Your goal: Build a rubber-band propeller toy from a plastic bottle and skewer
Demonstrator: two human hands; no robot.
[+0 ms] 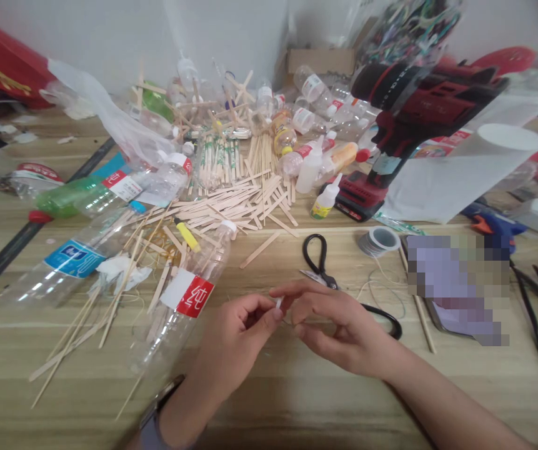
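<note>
My left hand is closed, with a small white piece pinched between thumb and forefinger. Just right of it, my right hand has its fingers curled near the white piece; whether they grip anything is too small to tell. Black-handled scissors lie partly under my right hand, one handle loop above it and the other to its right. A clear bottle with a red and white label lies beside my left hand.
Loose wooden sticks cover the table's middle. A red and black drill stands behind a glue bottle. On the right are a tape roll and a phone. More plastic bottles lie left.
</note>
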